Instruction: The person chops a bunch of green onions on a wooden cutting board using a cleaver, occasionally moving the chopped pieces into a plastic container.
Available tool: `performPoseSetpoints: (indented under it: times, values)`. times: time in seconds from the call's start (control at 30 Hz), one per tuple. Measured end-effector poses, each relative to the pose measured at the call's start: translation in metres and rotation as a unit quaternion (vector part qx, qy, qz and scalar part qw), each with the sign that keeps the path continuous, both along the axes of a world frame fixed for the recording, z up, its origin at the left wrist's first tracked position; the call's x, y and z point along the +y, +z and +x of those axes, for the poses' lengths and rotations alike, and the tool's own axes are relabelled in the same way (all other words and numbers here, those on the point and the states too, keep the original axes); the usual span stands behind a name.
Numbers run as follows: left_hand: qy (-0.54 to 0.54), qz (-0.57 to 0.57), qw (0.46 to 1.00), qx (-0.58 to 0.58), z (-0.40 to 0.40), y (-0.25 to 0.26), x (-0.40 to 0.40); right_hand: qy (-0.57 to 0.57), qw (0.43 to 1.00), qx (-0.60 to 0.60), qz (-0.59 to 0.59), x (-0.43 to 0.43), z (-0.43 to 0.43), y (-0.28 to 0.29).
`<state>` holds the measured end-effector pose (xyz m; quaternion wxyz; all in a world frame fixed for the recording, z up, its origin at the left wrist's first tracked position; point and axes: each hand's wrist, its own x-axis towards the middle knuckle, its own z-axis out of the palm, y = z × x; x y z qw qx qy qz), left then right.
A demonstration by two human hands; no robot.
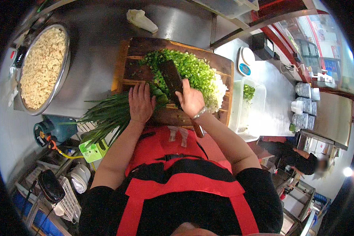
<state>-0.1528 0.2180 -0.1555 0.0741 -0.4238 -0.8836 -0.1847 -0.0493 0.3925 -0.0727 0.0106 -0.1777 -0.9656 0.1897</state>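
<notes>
A dark-bladed cleaver (pixel 171 77) is in my right hand (pixel 191 98), its wooden handle slanting back towards my apron. The hand grips it close to the blade, with one finger lying along the steel. My left hand (pixel 141 101) presses down on a bunch of long green onions (pixel 109 110), whose leaf ends spread left past the board. Beside the cut end of the bunch, the blade rests against a heap of chopped green onion (pixel 194 69), green at the left and whitish at the right. All this lies on a thick wooden cutting board (pixel 141 50).
A large metal bowl (pixel 65 63) holds pale crumbly food at the left. A crumpled whitish bag (pixel 141 20) lies behind the board. To the right are a clear plastic tub (pixel 262 97) with some chopped green, a kitchen scale (pixel 246 60) and stacked bowls (pixel 303 91). Another person (pixel 303 160) stands farther right.
</notes>
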Motion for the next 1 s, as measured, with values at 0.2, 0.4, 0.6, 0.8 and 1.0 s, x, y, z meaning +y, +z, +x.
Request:
performPoseSetpoints:
  times: [0.2,0.4,0.6,0.8,1.0]
  values:
    - [-0.003,-0.011,1.000,-0.018,0.000,-0.001,0.004,0.069,0.996,-0.024,0.047,-0.021,0.022,-0.017]
    - [-0.010,-0.014,1.000,-0.008,0.002,-0.004,0.004,0.014,0.998,-0.050,0.042,-0.030,0.001,-0.052]
    - [-0.005,-0.029,1.000,-0.008,-0.002,0.002,0.004,-0.086,0.996,0.019,0.004,-0.010,-0.023,-0.039]
    - [-0.006,-0.040,0.999,-0.025,-0.003,-0.003,0.004,0.018,1.000,-0.007,0.020,-0.022,0.020,0.009]
    - [-0.011,-0.025,1.000,-0.007,0.000,-0.006,-0.001,0.030,0.997,-0.065,0.006,-0.031,0.011,-0.022]
